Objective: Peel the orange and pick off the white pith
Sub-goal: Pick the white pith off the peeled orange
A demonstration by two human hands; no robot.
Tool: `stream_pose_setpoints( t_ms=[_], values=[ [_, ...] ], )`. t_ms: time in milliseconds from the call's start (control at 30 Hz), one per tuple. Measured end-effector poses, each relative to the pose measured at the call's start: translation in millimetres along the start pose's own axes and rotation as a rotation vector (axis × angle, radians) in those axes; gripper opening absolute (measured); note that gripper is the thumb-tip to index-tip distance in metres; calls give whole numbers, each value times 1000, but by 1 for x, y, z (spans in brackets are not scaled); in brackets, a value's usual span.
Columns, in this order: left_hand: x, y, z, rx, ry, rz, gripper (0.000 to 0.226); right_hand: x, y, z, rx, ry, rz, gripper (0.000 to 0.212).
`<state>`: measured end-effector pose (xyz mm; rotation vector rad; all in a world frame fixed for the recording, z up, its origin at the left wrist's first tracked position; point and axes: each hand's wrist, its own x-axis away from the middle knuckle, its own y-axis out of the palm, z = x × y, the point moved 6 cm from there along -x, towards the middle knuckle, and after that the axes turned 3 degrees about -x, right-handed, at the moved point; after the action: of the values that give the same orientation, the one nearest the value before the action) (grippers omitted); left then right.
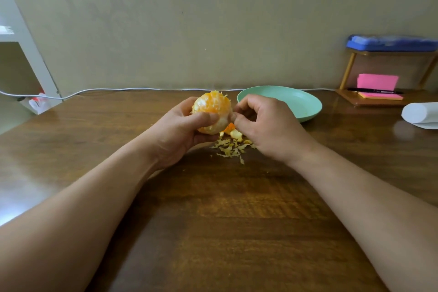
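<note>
Now, with the orange gripped above the table in my left hand, my right hand pinches pith at its right flank; best to pull thin strands lightly along the segments, not tearing flesh.

Above the table, the orange; peel scraps at its five o'clock, plate at three, maybe a paper roll beyond.

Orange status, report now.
Left hand grips orange, mostly peeled. Right hand pinches at its right side. Pith scraps on table below; nothing blocking.
</note>
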<state>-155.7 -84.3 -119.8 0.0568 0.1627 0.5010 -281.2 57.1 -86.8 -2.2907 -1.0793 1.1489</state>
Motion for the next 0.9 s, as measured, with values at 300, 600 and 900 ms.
stream_pose_setpoints(
  t_ms=[300, 600, 900],
  values=[
    [1, 3, -10, -5, -36, 29, 69, 8, 0, -1, 17, -8, 43, 9],
    [11, 9, -9, 213, -102, -25, 51, 10, 2, 3, -154, 108, -2, 15],
    [15, 3, -6, 107, -97, -14, 60, 6, 5, 3, -93, 79, -83, 14]
  ],
)
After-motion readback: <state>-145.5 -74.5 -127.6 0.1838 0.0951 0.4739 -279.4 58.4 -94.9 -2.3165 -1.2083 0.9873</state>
